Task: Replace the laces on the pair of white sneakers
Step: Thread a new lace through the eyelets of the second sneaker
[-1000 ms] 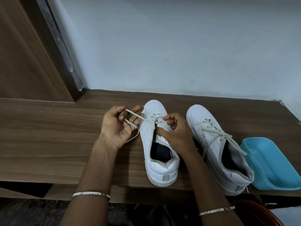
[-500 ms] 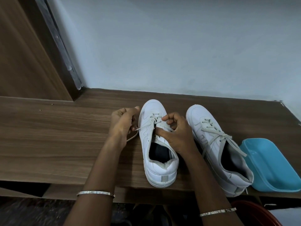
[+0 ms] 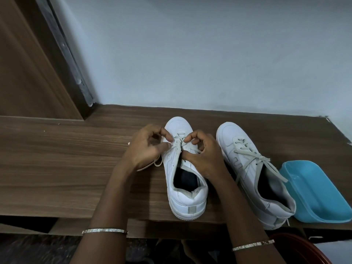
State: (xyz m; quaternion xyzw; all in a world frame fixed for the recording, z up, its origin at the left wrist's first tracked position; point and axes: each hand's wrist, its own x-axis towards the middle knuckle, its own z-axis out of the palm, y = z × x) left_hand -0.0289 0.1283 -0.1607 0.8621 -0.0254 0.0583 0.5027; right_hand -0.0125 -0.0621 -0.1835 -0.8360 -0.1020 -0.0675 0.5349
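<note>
Two white sneakers stand toes-away on a wooden shelf [image 3: 57, 168]. The left sneaker [image 3: 185, 195] is partly laced near the toe with an off-white lace [image 3: 177, 148]. My left hand [image 3: 146, 149] pinches the lace at the shoe's left eyelets, and a loose loop of it trails from under the hand. My right hand [image 3: 203, 155] pinches the lace and the shoe's upper at the right eyelets. The right sneaker [image 3: 253, 174] is laced, with its lace ends lying loose across its opening.
A light blue plastic tub [image 3: 316, 193] sits at the shelf's right end, touching the right sneaker's heel. A pale wall rises behind, and a wooden door frame [image 3: 38, 63] stands at the left. A dark red round rim [image 3: 304, 248] shows below the shelf at the right.
My left hand moved right from beside the shoe to its eyelets, bringing the lace in close. My right hand stayed on the shoe's upper.
</note>
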